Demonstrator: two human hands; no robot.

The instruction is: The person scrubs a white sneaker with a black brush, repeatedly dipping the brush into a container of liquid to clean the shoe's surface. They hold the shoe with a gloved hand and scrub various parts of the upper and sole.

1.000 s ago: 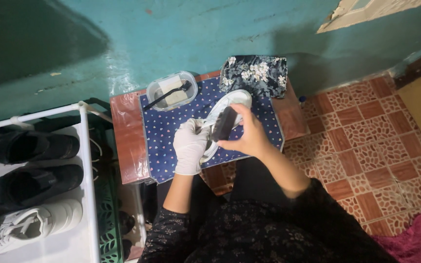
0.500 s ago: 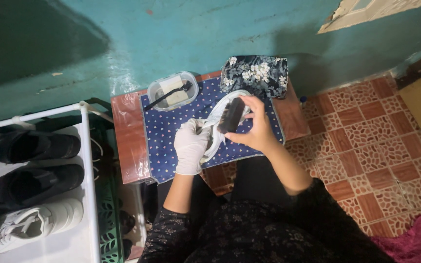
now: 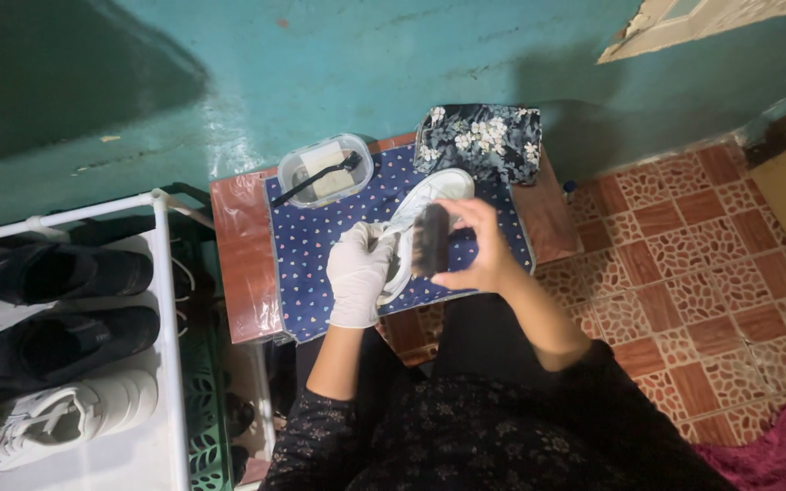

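2 hands meet over a small reddish-brown counter set against a teal wall. The left hand, in a white glove, has its fingers closed around the heel end of a white sneaker, which lies on a dark blue dotted cloth spread over the counter's middle, its toe pointing toward the wall. The right hand is bare, and its fingers grip a dark shoe brush held upright just above the sneaker's side, touching or nearly touching it; which of the 2 cannot be told.

Near the cloth's far left corner sits 1 clear plastic tub with a pale block inside and a thin black-handled brush laid across it. At the far right corner of the counter rests a folded dark fabric with white flowers, just beside the sneaker's toe.

To the person's left stands a white shoe rack carrying 3 shoes: 2 black shoes one below the other, and 1 white trainer nearest the camera. A green plastic basket stands between the rack and the counter. The floor on the right is patterned red-brown tile, with a magenta cloth at the lower right corner. The person wears a dark patterned garment.
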